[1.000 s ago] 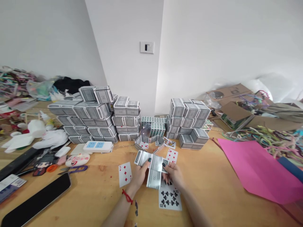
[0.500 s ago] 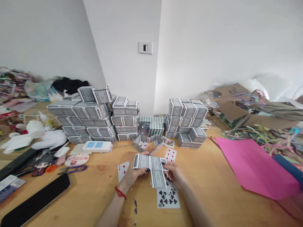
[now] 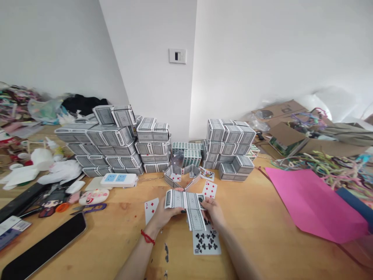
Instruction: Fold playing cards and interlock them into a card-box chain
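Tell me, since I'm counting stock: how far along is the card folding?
Done: stacks of folded card blocks stand along the wall, left and right. In hand: the left hand and right hand hold joined face-down cards. Left: an open card ring behind them, plus loose face-up cards, the ten of clubs and three of diamonds, on the table.

The phone (image 3: 43,249) is cut off by the lower left edge. The clubs card (image 3: 207,243) is partly covered by the folded cards (image 3: 186,204), behind which most fingers of the left hand (image 3: 161,216) are hidden.
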A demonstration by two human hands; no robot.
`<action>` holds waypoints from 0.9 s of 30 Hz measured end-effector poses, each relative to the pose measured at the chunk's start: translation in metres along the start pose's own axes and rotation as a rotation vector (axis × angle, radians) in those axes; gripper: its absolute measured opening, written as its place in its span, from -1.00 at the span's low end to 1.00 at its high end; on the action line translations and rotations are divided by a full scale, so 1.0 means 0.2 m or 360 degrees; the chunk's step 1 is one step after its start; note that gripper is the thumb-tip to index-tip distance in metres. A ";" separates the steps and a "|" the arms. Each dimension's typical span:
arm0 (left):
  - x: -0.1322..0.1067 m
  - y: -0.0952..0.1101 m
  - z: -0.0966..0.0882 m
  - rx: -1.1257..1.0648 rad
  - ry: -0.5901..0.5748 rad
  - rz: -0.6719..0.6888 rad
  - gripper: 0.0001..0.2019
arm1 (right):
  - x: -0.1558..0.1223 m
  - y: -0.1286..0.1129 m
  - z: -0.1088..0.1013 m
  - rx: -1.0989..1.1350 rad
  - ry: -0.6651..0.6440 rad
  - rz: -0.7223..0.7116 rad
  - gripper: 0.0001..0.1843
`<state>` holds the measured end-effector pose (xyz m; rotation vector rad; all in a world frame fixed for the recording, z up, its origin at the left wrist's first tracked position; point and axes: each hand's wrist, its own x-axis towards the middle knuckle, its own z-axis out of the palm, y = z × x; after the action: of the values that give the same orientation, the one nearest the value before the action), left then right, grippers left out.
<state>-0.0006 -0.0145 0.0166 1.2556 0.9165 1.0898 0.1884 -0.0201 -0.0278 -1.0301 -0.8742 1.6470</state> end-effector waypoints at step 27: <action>0.00 0.01 0.03 0.0003 0.0014 -0.0044 -0.54 | -0.03 -0.06 0.01 -0.0061 -0.0053 -0.0044 -0.64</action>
<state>0.0043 -0.0149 0.0187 1.2371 0.9393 1.0736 0.1912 -0.0217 -0.0141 -1.0150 -0.9412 1.6340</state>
